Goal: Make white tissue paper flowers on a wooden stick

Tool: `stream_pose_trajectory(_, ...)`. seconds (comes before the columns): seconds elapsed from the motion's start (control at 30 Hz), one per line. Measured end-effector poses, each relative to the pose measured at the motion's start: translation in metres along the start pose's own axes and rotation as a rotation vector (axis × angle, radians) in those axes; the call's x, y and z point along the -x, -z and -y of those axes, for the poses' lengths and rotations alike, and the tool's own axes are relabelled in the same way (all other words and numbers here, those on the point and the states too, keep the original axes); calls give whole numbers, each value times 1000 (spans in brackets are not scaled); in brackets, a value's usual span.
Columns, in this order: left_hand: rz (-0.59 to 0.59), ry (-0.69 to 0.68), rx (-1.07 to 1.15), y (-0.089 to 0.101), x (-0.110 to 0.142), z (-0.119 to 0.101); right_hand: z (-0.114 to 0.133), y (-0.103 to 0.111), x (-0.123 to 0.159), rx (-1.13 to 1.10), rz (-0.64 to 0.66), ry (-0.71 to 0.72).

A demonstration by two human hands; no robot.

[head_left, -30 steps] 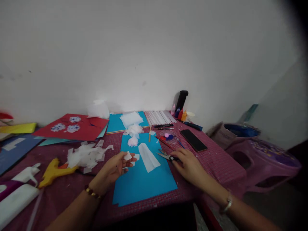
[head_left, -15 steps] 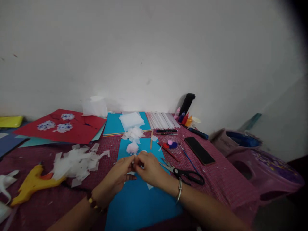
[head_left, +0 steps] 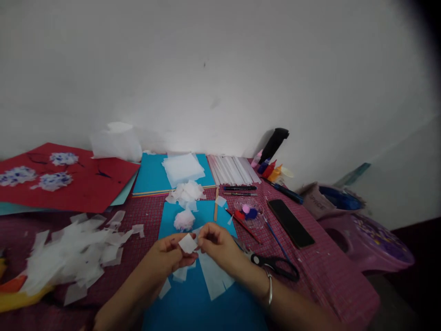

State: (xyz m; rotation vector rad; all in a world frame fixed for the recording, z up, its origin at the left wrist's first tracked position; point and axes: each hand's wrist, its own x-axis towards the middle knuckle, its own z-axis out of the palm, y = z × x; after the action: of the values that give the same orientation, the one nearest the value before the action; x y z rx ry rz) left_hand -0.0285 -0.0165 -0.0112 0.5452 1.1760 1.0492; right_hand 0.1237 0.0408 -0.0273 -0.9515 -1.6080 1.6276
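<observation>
Over the blue sheet [head_left: 179,303], my left hand [head_left: 165,253] pinches a small white tissue paper square [head_left: 188,243]. My right hand [head_left: 222,248] is closed, with thumb and forefinger pinching a bit of the thin paper at the square's right edge. Beneath my hands lie a wider white paper strip [head_left: 214,278] and loose cut pieces [head_left: 179,275]. Just beyond is a crumpled pale pink paper ball [head_left: 185,219]. The scissors [head_left: 277,265] rest right of my right wrist, their blades partly hidden behind that hand.
A heap of white paper cuttings [head_left: 76,253] spreads at left, near a yellow glue gun [head_left: 25,298]. Behind are a red sheet [head_left: 86,184] and stacked white paper [head_left: 184,168]. A paint palette [head_left: 248,214], paintbrush [head_left: 246,227], phone [head_left: 291,223] and paint bottles [head_left: 268,170] are at right.
My right hand has let go of the scissors and moved left to meet my left hand. Both hands now pinch paper. The view has shifted, with the glue gun sliding toward the left edge.
</observation>
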Motion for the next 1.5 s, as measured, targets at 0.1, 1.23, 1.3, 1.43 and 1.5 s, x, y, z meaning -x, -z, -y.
stream_pose_trajectory(0.1, -31, 53, 5, 2, -1, 1, 3, 0, 7, 179, -36, 179)
stream_pose_trajectory(1.23, -200, -243, -548, -7, 7, 9, 3, -6, 13, 233, -12, 125)
stream_pose_trajectory(1.3, -211, -237, -552, -8, 8, 8, 4, -8, 14, 214, -10, 111)
stream_pose_trajectory(1.43, -188, -203, -517, -10, 9, 6, 2, -10, 14, 86, 3, -58)
stream_pose_trajectory(1.5, -173, -189, -498, -12, 10, 5, 0, -10, 13, -16, 21, -158)
